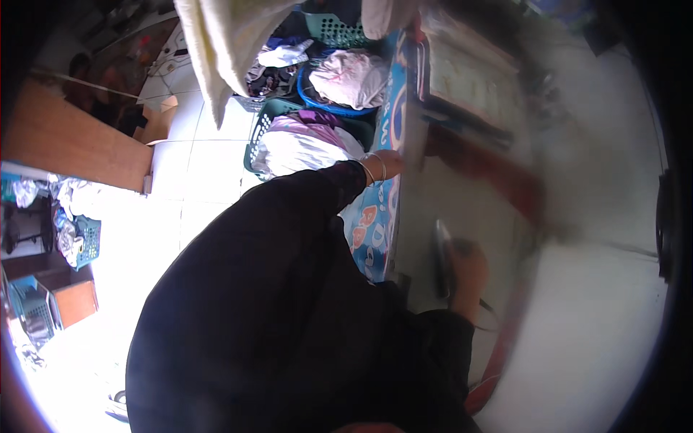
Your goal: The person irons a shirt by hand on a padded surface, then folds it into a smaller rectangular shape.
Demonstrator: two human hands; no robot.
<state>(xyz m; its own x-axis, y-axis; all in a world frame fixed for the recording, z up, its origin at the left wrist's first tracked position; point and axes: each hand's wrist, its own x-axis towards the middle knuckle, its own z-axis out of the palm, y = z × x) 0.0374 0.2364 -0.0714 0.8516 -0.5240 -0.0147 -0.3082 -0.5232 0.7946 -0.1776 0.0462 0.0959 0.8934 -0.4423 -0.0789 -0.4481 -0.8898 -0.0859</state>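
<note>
My left hand (387, 163), with bangles at the wrist, rests at the near edge of a worktop (419, 216) covered in pale cloth. Its fingertips are blurred, so whether they pinch anything does not show. Lower down, my right hand (470, 268) grips a dark, blurred appliance that looks like an electric iron (442, 262), held over the pale cover. A thin cord (489, 311) trails beside that wrist. A red band (522, 197) crosses the cover beyond my hands. Blue printed cloth (373, 227) bearing lettering hangs down the worktop's near side.
Beside my left arm stands a green plastic basket (252, 146) of folded cloth, with a blue basin (304, 94) of laundry behind it. Yellowish fabric (216, 48) hangs above the tiled floor (216, 157). A wooden panel (81, 140) and another filled basket (89, 238) are at left.
</note>
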